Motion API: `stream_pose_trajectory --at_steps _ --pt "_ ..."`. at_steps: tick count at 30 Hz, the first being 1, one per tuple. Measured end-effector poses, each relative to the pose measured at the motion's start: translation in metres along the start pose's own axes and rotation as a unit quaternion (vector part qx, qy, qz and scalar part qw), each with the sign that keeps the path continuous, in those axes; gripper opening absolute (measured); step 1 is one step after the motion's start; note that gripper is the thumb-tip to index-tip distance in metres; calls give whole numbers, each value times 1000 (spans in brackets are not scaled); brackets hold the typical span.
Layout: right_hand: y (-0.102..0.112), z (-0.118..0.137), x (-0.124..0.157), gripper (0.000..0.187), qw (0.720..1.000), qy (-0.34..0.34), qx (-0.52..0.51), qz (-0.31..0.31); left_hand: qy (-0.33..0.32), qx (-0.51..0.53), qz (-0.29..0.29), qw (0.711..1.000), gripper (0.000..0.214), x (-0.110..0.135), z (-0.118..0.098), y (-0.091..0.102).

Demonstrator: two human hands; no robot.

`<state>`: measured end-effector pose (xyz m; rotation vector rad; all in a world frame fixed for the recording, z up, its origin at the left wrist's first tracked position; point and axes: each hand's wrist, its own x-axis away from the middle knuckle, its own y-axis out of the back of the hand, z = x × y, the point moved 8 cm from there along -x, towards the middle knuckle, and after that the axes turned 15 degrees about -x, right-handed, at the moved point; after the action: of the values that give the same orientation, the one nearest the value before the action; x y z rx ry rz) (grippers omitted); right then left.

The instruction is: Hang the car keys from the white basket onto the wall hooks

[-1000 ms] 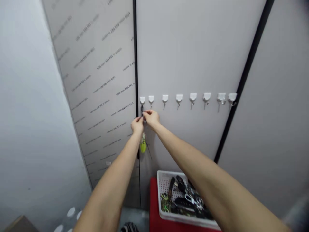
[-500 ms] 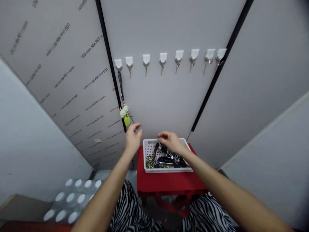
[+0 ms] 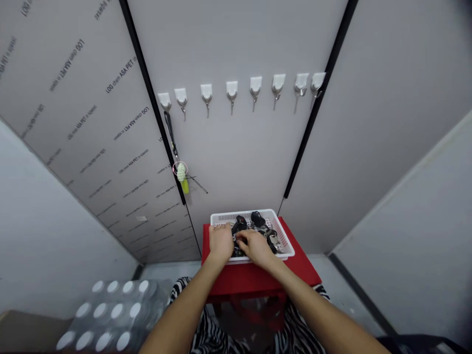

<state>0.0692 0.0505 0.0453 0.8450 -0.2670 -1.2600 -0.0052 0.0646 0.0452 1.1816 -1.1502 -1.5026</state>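
A white plastic basket [image 3: 291,251] holds a jumble of dark key fobs, straps and metal rings. Over its left side is my left hand [image 3: 220,242], back up, its fingers bent down and mostly hidden. My right hand [image 3: 255,247] reaches into the middle of the basket, thumb and fingers drawn together among the keychains; what they pinch, if anything, is too small to make out. Just beyond the hands lies a black key fob [image 3: 257,219]. On the leftmost wall hook hangs a keychain [image 3: 181,172] with a black strap, pink ring, pale green charm and yellow-green tag.
Several white adhesive hooks [image 3: 232,90] run in a row across the grey wall panel. Under the basket is a red stool-like surface [image 3: 243,282]. Packed bottles with white caps [image 3: 117,310] stand on the floor at the left.
Both hands have come down into the basket; the left moved in from beside it. Keychains inside have shifted. The view has turned slightly right, and the hanging keychain has swung a little.
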Motion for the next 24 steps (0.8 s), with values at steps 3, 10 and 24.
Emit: stream_pose_trajectory --at_steps 3,10,24 --pt "0 -3 0 21 1000 -9 -1 -4 -5 17 -8 1000 25 1 1 1" --pt "-2 -6 -1 21 1000 -28 7 -1 -11 -2 33 999 25 3 -1 -2" --pt "1 -8 -2 25 998 -45 -41 -14 19 144 46 988 25 9 14 10"
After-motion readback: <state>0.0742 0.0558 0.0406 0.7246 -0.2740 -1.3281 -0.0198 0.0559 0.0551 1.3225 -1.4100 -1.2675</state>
